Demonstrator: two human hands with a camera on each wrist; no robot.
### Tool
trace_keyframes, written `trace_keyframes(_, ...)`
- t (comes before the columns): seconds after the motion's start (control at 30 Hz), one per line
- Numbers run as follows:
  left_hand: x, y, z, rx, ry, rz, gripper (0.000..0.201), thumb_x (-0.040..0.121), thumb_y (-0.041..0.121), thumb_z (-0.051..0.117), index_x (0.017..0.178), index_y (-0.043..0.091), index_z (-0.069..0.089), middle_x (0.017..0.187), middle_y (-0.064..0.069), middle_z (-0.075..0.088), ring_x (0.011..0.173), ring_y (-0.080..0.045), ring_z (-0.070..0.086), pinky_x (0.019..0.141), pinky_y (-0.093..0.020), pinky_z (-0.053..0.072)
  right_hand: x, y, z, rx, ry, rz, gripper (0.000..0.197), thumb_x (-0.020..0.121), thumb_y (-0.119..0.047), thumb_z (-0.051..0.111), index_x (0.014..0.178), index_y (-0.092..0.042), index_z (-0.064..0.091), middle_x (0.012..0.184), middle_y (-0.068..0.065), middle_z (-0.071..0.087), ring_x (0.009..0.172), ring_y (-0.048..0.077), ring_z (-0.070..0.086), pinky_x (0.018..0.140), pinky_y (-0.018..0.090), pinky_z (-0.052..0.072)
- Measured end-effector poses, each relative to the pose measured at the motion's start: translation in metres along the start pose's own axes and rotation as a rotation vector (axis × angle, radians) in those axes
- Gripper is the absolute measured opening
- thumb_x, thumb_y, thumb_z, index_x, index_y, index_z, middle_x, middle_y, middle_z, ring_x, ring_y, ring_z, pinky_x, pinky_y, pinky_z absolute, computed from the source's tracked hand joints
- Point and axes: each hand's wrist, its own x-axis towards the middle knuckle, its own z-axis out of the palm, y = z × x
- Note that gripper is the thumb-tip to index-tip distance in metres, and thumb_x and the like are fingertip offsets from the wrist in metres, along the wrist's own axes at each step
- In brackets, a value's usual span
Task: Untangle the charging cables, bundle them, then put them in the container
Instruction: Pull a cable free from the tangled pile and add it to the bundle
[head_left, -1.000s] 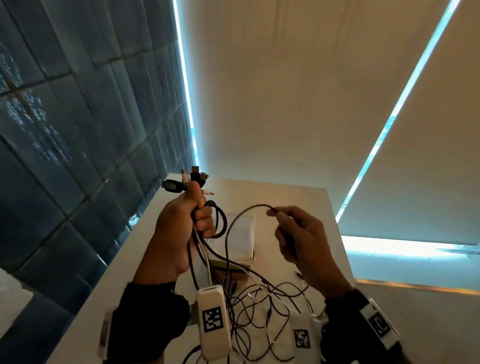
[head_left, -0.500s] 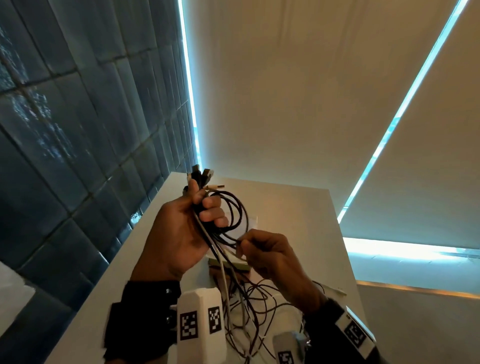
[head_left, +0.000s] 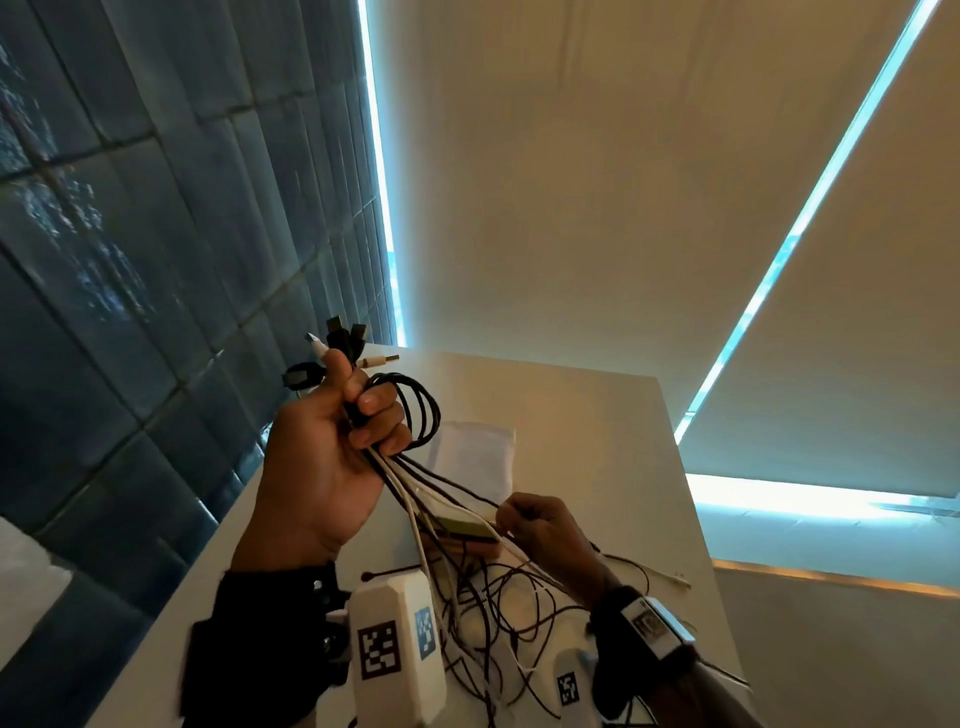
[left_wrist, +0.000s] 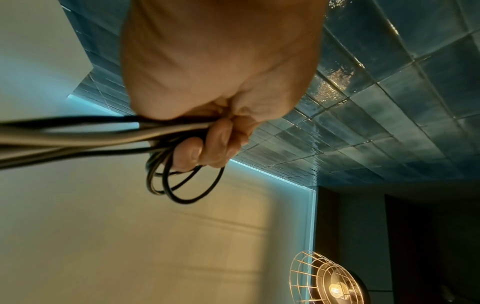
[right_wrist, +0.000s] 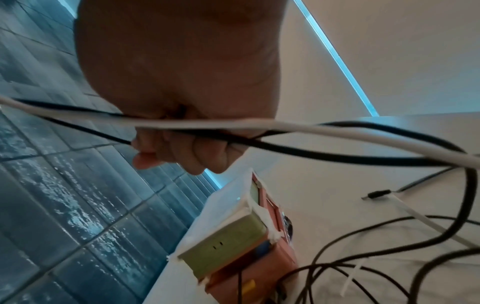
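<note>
Both hands, left (head_left: 322, 467) and right (head_left: 540, 525), grip cables (head_left: 436, 493).

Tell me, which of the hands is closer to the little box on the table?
Right. The right hand pinches cables right beside the box, just above it. The left hand holds the cable bundle raised higher, farther from the box.
</note>
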Motion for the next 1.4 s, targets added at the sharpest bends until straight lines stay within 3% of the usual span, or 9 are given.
trace_keyframes(0.3, -0.003, 0.010, -0.009, 0.034, 0.070, 0.045, 0.046, 0.098, 0.042, 0.035, 0.058, 0.021, 0.044, 0.054, 0.008, 0.041, 0.039, -0.003, 0.029, 0.042, -0.018, 0.031, 0.007, 0.038, -0.003, -0.214, 0.085, 0.254, 0.034, 0.090, -0.008, 0.052, 0.059, -0.016, 0.062, 0.045, -0.013, 0.049, 0.047, 0.001, 0.041, 0.048, 0.012, 0.033)
trace_keyframes(0.4, 0.000, 0.007, -0.012, 0.103, 0.142, 0.066, 0.045, 0.100, 0.039, 0.034, 0.060, 0.020, 0.042, 0.053, 0.008, 0.042, 0.037, -0.003, 0.029, 0.040, -0.018, 0.029, 0.010, 0.024, -0.005, -0.072, 0.222, 0.337, 0.027, 0.090, -0.010, 0.053, 0.066, -0.009, 0.065, 0.050, -0.005, 0.046, 0.040, 0.006, 0.035, 0.040, 0.020, 0.028)
trace_keyframes(0.5, 0.003, 0.001, -0.014, 0.203, 0.217, 0.079, 0.041, 0.101, 0.036, 0.035, 0.064, 0.019, 0.039, 0.052, 0.007, 0.043, 0.036, -0.002, 0.028, 0.039, -0.017, 0.026, 0.014, -0.020, -0.009, 0.225, 0.324, 0.202, 0.020, 0.092, -0.008, 0.053, 0.081, 0.004, 0.064, 0.052, 0.001, 0.039, 0.039, 0.010, 0.029, 0.039, 0.021, 0.022)
trace_keyframes(0.57, 0.005, -0.004, -0.014, 0.249, 0.246, 0.060, 0.039, 0.101, 0.036, 0.035, 0.066, 0.019, 0.038, 0.052, 0.007, 0.044, 0.036, -0.003, 0.028, 0.039, -0.018, 0.026, 0.012, -0.056, -0.008, 0.341, 0.282, 0.044, 0.016, 0.092, -0.008, 0.054, 0.083, 0.000, 0.064, 0.053, -0.002, 0.037, 0.042, 0.010, 0.027, 0.039, 0.020, 0.022)
trace_keyframes(0.7, 0.008, -0.013, -0.008, 0.289, 0.257, 0.012, 0.038, 0.101, 0.037, 0.034, 0.068, 0.017, 0.037, 0.054, 0.004, 0.047, 0.040, -0.006, 0.035, 0.040, -0.019, 0.030, -0.001, -0.110, 0.009, 0.331, 0.147, -0.251, 0.017, 0.094, -0.010, 0.056, 0.080, -0.009, 0.066, 0.050, -0.010, 0.039, 0.044, 0.008, 0.028, 0.040, 0.018, 0.025)
trace_keyframes(0.87, 0.003, -0.020, 0.000, 0.307, 0.216, -0.034, 0.037, 0.100, 0.039, 0.035, 0.075, 0.014, 0.046, 0.069, -0.006, 0.064, 0.057, -0.015, 0.057, 0.058, -0.028, 0.044, -0.016, -0.128, 0.029, 0.263, -0.057, -0.455, 0.017, 0.094, -0.005, 0.055, 0.081, -0.009, 0.067, 0.053, -0.014, 0.051, 0.046, -0.001, 0.039, 0.048, 0.010, 0.031)
trace_keyframes(1.03, 0.000, -0.010, 0.000, 0.096, 0.137, -0.047, 0.042, 0.100, 0.042, 0.033, 0.066, 0.018, 0.038, 0.059, 0.000, 0.050, 0.058, -0.015, 0.053, 0.065, -0.029, 0.038, -0.014, -0.105, 0.026, 0.178, -0.212, -0.340, 0.022, 0.096, 0.002, 0.049, 0.080, -0.006, 0.062, 0.053, -0.018, 0.054, 0.047, -0.005, 0.045, 0.051, 0.006, 0.034)
trace_keyframes(1.17, -0.003, -0.006, 0.001, 0.039, 0.152, 0.037, 0.042, 0.100, 0.042, 0.033, 0.065, 0.018, 0.039, 0.053, 0.003, 0.040, 0.056, -0.014, 0.053, 0.069, -0.032, 0.054, -0.012, -0.087, 0.020, 0.180, -0.235, -0.224, 0.025, 0.098, 0.001, 0.044, 0.079, -0.005, 0.059, 0.053, -0.017, 0.055, 0.047, -0.005, 0.047, 0.050, 0.005, 0.035)
trace_keyframes(1.4, -0.004, 0.002, 0.000, 0.026, 0.058, 0.106, 0.041, 0.097, 0.044, 0.035, 0.064, 0.020, 0.037, 0.051, 0.008, 0.039, 0.040, -0.004, 0.030, 0.042, -0.019, 0.032, 0.001, -0.037, 0.014, 0.166, -0.116, -0.062, 0.028, 0.097, -0.003, 0.050, 0.071, -0.007, 0.059, 0.052, -0.002, 0.044, 0.045, 0.005, 0.034, 0.046, 0.017, 0.028)
